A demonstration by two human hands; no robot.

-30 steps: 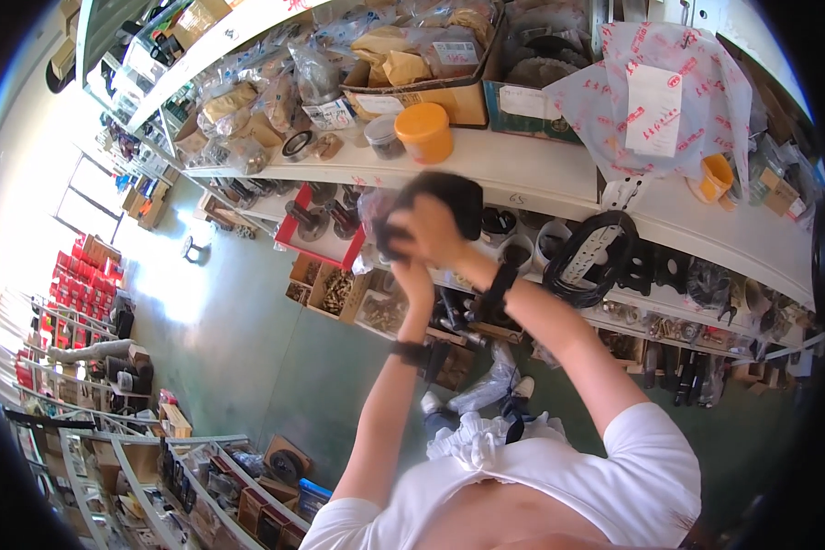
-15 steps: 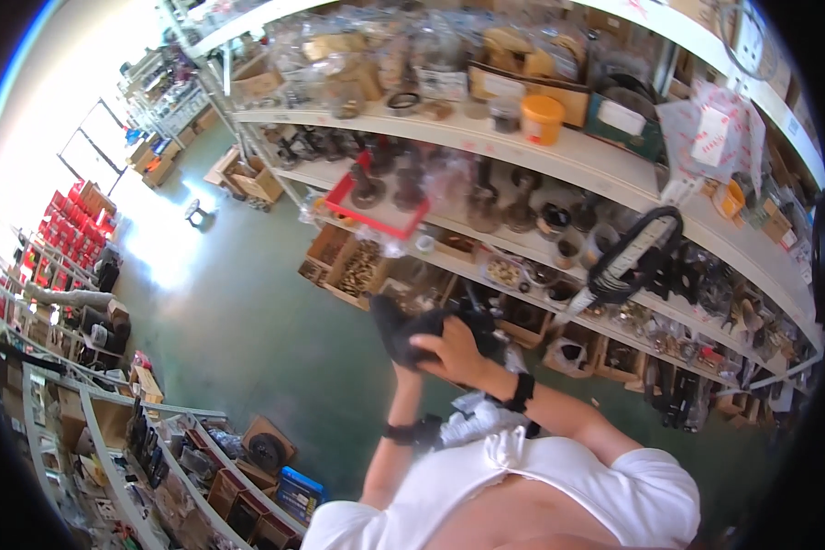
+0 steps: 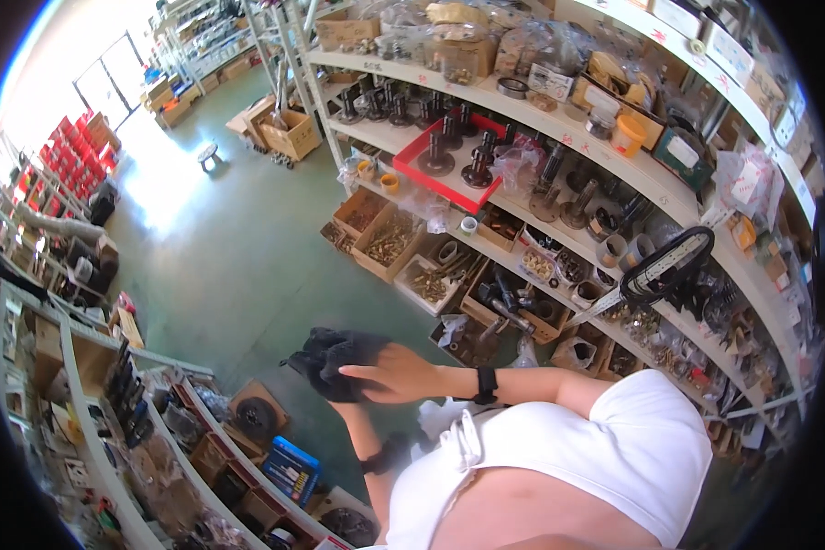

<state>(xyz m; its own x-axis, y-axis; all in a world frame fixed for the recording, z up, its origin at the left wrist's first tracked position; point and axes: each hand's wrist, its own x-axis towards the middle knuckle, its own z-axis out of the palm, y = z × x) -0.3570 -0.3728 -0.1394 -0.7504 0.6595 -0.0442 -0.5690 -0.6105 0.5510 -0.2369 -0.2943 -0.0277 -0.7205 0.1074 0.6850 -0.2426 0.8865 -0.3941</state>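
"What do we see left of and below the frame's centre?"

"We see a crumpled, soft black fabric bundle [image 3: 332, 360], its right side gripped by the bare right hand [image 3: 401, 374], fingers mostly closed."

"And the left hand?"

"Covered by the bundle, so we cannot tell how open it is; the bare left forearm [image 3: 363, 436] rises to the bundle's underside from the lower frame."

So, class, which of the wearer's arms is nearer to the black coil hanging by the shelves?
Right. In the picture, the right arm stretches below and left of the black coil; the left arm is lower and farther left.
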